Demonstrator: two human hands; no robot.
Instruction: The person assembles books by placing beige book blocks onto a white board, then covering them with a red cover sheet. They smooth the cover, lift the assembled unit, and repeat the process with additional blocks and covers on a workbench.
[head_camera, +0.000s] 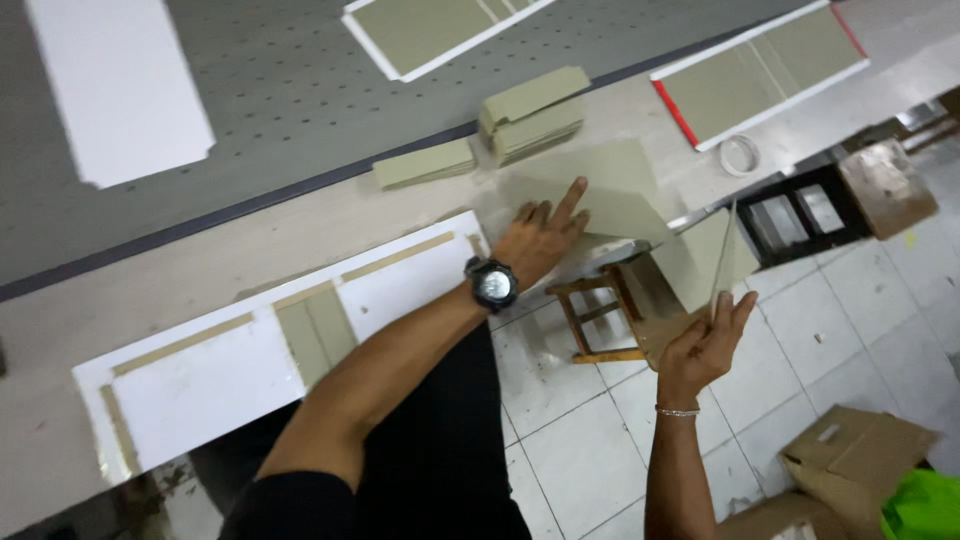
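The left hand (541, 238) is pressing flat on a large olive-green cardboard sheet (600, 190) while the right hand (706, 343) is pinching a thin olive-green cardboard panel (722, 262) upright, best kept edge-steady.

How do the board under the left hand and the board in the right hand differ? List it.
The board under the left hand lies flat on the table; the board in the right hand stands on edge over the floor. The left hand presses the first; the right hand grips the second. Both are grey-green.
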